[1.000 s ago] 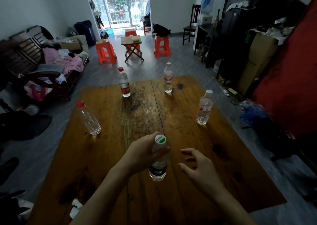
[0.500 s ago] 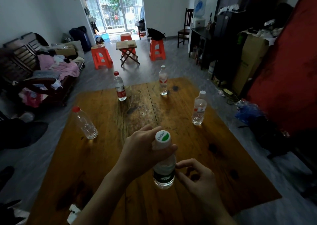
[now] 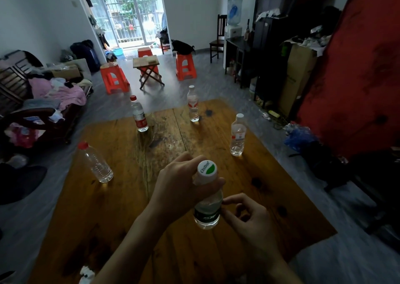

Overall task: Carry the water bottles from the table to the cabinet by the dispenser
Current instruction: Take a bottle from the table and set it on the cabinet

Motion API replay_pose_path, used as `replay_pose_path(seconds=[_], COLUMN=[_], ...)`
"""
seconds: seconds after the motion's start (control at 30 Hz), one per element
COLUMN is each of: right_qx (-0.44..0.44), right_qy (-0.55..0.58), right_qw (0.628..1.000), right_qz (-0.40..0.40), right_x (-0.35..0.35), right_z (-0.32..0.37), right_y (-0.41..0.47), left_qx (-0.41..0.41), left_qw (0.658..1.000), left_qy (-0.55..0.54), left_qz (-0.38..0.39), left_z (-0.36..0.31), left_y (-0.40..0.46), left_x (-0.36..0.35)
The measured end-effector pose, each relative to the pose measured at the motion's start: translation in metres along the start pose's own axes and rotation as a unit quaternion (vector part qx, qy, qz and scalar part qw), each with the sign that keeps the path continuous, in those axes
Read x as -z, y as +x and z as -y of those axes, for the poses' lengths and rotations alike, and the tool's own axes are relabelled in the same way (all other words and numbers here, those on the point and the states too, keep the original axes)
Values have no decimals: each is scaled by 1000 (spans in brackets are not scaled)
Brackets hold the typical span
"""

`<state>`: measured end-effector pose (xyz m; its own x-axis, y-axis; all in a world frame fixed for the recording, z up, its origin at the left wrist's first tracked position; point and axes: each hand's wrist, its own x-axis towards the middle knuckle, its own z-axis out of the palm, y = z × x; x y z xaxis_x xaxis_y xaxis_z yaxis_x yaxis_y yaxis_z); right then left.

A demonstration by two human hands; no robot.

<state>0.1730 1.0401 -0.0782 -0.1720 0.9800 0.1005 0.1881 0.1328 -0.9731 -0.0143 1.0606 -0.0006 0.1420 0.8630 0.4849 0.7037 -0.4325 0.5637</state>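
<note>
Wooden table (image 3: 121, 197), orange-brown planks, fills lower centre of frame; worn grey patch along the middle seam toward the far edge, dark knots at lower right. 4 clear bottles stand directly on it: red-capped bottle (image 3: 95, 162) at left, tilted-looking; red-labelled bottle (image 3: 139, 114) at upper centre-left; white-capped bottle (image 3: 193, 104) near the far edge, upper centre; squat white-capped bottle (image 3: 238, 135) at right. Crumpled white paper (image 3: 86, 274) at bottom-left edge.

Green-capped bottle (image 3: 208, 205) held upright; four bottles (image 3: 238, 135) on table (image 3: 121, 197).
</note>
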Motion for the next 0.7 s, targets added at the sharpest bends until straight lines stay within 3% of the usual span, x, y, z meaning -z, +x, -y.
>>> replay_pose_path(seconds=[0.33,0.7], right_qx=[5,-47], right_qy=[-17,-44], right_qw=[999,989], right_qz=[-41,-131], right_x=[1,8], right_z=[14,45], right_y=[-23,-85], left_qx=[-12,-105], left_qw=[1000,993], left_qy=[-25,-40], left_qz=[1,43], left_z=[-16,-58], left_y=[-7,-14], left_x=[8,13])
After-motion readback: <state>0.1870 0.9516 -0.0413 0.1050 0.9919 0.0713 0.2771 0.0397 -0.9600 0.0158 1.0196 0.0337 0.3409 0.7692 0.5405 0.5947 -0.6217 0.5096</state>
